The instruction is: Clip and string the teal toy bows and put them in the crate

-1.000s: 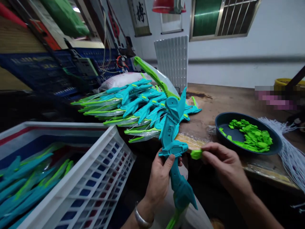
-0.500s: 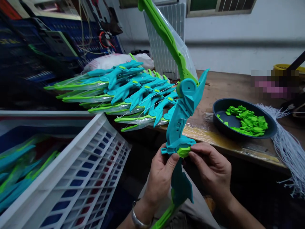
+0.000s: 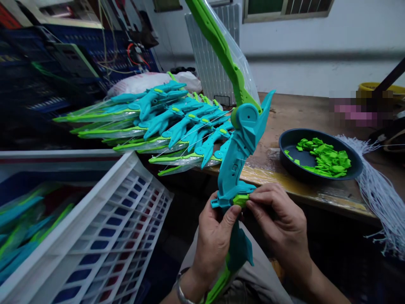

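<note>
A: Crate (image 3: 104, 236) of bagged bows on the left, big pile (image 3: 164, 122) on the bench (image 3: 316, 114), one teal toy bow (image 3: 237, 156) upright over the lap.

B: Yep. Left hand (image 3: 213, 240) wraps its grip; right hand (image 3: 278, 223) pinches the green clip (image 3: 241, 199), which a second ago was off to the side and now sits on the handle (looks seated, more wait in the dish (image 3: 319, 156)).

A stack of toy bows (image 3: 164, 122) lies on the workbench (image 3: 303, 114), left of the bowl (image 3: 319, 154); a crate (image 3: 104, 236) stands below left.

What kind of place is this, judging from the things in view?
Probably a small toy assembly workshop: a stack of identical teal bows on the workbench, a bowl of green clips, and a white crate holding more bows.
</note>
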A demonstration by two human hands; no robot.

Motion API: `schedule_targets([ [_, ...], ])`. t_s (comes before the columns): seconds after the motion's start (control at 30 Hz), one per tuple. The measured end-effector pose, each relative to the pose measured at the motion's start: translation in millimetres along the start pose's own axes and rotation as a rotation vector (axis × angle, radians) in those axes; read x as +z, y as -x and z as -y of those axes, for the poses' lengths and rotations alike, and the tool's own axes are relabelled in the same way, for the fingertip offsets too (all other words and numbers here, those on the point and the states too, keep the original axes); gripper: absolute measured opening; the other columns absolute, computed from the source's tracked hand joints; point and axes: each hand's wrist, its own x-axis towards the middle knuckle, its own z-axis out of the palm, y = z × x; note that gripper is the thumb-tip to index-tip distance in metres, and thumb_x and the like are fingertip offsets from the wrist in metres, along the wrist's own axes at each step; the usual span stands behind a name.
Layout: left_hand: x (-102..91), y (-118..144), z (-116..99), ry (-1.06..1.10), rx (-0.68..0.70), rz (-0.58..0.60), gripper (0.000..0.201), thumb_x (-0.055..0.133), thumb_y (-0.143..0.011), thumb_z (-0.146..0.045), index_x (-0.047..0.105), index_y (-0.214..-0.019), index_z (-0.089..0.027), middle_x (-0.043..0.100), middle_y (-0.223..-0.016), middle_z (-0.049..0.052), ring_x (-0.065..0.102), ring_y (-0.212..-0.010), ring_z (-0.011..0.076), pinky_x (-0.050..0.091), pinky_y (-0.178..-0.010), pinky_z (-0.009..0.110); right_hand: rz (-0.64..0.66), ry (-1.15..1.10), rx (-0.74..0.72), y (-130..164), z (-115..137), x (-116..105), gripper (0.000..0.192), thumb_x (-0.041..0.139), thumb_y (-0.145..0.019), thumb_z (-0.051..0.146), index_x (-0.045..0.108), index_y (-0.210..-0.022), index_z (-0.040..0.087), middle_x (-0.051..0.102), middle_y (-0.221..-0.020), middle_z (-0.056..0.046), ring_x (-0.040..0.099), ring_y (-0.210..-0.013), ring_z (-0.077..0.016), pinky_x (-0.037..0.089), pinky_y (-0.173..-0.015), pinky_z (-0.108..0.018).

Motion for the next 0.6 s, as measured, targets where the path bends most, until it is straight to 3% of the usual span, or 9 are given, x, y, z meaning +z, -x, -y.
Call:
schedule_targets([
  [0.07, 2.5, 2.5, 0.8, 0.006, -0.021, -0.013, 0.041, 0.084, -0.084, -0.051, 0.073, -0.11, -0.02, 0.079, -0.097, 0.005, 0.073, -0.083, 0.0197, 0.058, -0.077, 0.027, -0.002, 0.056, 0.029, -3.5, 0.9, -5.8, 0.004, 0.074, -0.094, 0.021, 0.073, -0.093, 0.025, 0.065, -0.112, -0.007, 0.066, -0.102, -0.0223, 0.056, -0.082, -0.033],
  [0.13, 4.0, 5.8, 1.3, 0.014, -0.042, -0.013, 0.041, 0.083, -0.084, -0.051, 0.073, -0.109, -0.02, 0.078, -0.093, 0.004, 0.072, -0.078, 0.0191, 0.058, -0.073, 0.027, 0.053, -0.006, 0.115, -8.1, -0.3, -12.3, 0.014, 0.077, -0.091, 0.026, 0.072, -0.104, 0.025, 0.064, -0.123, -0.008, 0.066, -0.105, -0.023, 0.058, -0.082, -0.032],
  [0.23, 5.0, 11.2, 1.4, -0.013, -0.033, 0.011, 0.04, 0.082, -0.085, -0.051, 0.072, -0.109, -0.02, 0.077, -0.09, 0.004, 0.07, -0.074, 0.0184, 0.057, -0.071, 0.028, 0.311, -0.214, 0.281, -15.8, -2.8, -23.5, 0.029, 0.072, -0.095, 0.032, 0.065, -0.122, 0.023, 0.071, -0.114, -0.007, 0.071, -0.094, -0.0209, 0.06, -0.077, -0.03],
  [0.33, 5.0, 15.7, 0.9, -0.063, -0.002, 0.037, 0.039, 0.081, -0.086, -0.051, 0.071, -0.107, -0.02, 0.075, -0.084, 0.003, 0.067, -0.069, 0.0176, 0.056, -0.068, 0.027, 0.483, -0.205, 0.285, -21.8, -0.8, -34.6, 0.025, 0.07, -0.098, 0.033, 0.067, -0.119, 0.021, 0.075, -0.109, -0.006, 0.072, -0.093, -0.0206, 0.06, -0.075, -0.028],
  [0.5, 7.3, 19.8, -0.9, -0.109, 0.008, 0.039, 0.037, 0.078, -0.088, -0.053, 0.07, -0.101, -0.019, 0.069, -0.072, 0.001, 0.061, -0.062, 0.0162, 0.053, -0.06, 0.025, 0.484, -0.029, 0.143, -21.6, 3.5, -42.4, 0.023, 0.071, -0.098, 0.031, 0.067, -0.118, 0.02, 0.073, -0.103, -0.005, 0.07, -0.093, -0.0193, 0.056, -0.082, -0.029],
  [0.6, 10.7, 19.7, -1.0, -0.094, 0.014, 0.042, 0.04, 0.079, -0.085, -0.055, 0.071, -0.1, -0.018, 0.068, -0.068, 0.001, 0.061, -0.059, 0.0168, 0.051, -0.056, 0.025, 0.473, -0.185, 0.234, -16.3, -2.8, -39.4, 0.027, 0.073, -0.098, 0.039, 0.064, -0.114, 0.02, 0.072, -0.097, -0.004, 0.07, -0.085, -0.0185, 0.057, -0.077, -0.03],
])
